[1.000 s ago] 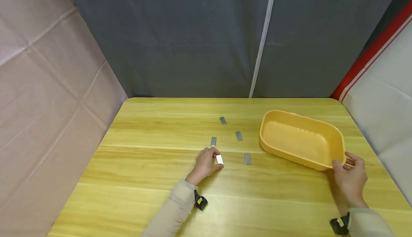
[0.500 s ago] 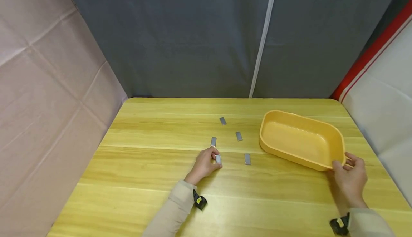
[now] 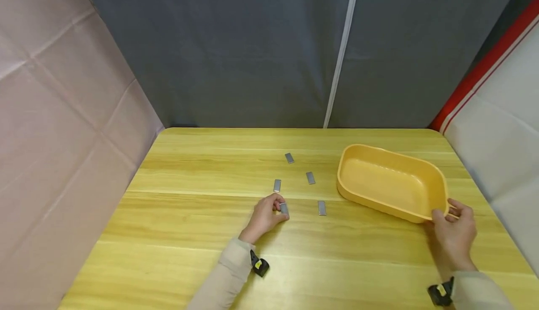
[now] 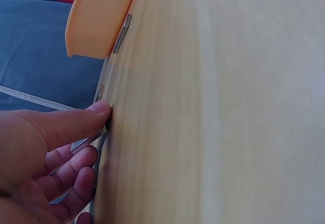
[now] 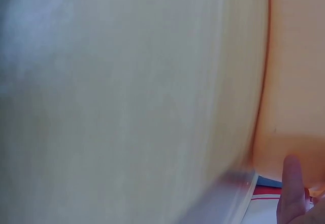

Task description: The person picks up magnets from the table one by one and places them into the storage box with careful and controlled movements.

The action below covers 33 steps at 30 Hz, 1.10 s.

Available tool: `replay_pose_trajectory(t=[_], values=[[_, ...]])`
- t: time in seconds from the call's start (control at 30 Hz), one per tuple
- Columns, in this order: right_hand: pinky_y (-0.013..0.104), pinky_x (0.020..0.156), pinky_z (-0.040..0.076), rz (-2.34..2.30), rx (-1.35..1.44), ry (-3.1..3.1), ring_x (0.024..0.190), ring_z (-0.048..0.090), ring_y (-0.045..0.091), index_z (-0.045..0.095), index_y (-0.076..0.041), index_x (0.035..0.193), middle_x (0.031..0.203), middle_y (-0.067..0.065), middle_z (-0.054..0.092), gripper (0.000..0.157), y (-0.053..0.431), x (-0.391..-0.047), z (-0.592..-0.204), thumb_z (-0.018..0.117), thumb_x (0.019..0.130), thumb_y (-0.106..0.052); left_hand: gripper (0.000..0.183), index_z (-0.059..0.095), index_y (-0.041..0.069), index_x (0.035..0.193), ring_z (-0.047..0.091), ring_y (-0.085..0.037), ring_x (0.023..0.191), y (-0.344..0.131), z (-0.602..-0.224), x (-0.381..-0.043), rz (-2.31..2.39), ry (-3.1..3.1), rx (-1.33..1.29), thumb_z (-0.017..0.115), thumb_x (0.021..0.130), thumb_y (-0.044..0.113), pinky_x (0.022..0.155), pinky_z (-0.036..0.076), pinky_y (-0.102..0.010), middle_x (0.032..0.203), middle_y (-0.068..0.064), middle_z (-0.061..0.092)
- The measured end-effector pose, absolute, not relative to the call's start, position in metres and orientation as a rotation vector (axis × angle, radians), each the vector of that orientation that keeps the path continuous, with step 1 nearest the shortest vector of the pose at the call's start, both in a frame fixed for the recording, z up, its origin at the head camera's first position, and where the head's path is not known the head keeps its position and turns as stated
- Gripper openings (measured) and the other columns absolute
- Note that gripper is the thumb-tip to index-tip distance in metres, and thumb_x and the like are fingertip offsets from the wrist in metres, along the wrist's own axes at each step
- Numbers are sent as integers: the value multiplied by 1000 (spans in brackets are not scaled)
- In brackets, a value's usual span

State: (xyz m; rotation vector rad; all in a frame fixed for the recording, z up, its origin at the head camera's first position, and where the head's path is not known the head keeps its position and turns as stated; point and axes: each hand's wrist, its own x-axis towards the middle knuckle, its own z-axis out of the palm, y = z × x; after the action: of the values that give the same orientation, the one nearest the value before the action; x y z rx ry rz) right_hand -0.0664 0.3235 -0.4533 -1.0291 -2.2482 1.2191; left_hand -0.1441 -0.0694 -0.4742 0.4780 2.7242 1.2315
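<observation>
My left hand [image 3: 262,217] pinches a small flat grey metal plate [image 3: 284,208] between thumb and fingers, close over the tabletop. In the left wrist view the same plate [image 4: 84,144] shows partly behind the thumb. Several matching plates lie flat around it: one plate [image 3: 277,185] just beyond my fingers, another [image 3: 322,208] to the right, and farther back a third [image 3: 310,177] and one more [image 3: 289,158]. With my right hand [image 3: 455,235] I hold the near right corner of a yellow plastic tray [image 3: 383,179], thumb at its rim. The right wrist view shows the tray's outer wall [image 5: 294,82].
The light wooden table [image 3: 189,226] has its far edge against a dark grey curtain [image 3: 236,67]. Pinkish cloth [image 3: 63,137] hangs at the left, and white cloth with a red border [image 3: 501,137] at the right. Nothing lies inside the tray.
The plate in my left fingers has tilted; its face shone white earlier and now looks grey. The head view has shifted slightly. My right hand keeps its hold on the tray.
</observation>
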Motion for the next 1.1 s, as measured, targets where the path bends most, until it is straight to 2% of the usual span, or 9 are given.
replay_pose_trajectory(t=[0.47,0.87,1.1], values=[[4,52,34,1231,-1052,-2248,67,37,-7,44,-6,124,89,-11,41,47,323,-67,-454,51,79,-15,29,56,8,88,45,-9,63,-72,-474,-144,1245,2723,494,76,68,10,59,39,-21,69,2,51],[4,51,34,1235,-1059,-2251,67,37,-7,43,-4,125,91,-9,42,47,323,-66,-455,51,79,-14,18,64,4,82,47,-5,57,-72,-474,-143,1203,2710,491,75,69,12,53,41,-19,64,5,54],[5,49,36,1244,-1062,-2244,68,37,-7,42,-5,125,92,-9,41,47,323,-66,-455,51,80,-14,13,65,4,78,48,-5,58,-73,-473,-144,1232,2695,530,73,71,10,55,43,-18,65,4,56]])
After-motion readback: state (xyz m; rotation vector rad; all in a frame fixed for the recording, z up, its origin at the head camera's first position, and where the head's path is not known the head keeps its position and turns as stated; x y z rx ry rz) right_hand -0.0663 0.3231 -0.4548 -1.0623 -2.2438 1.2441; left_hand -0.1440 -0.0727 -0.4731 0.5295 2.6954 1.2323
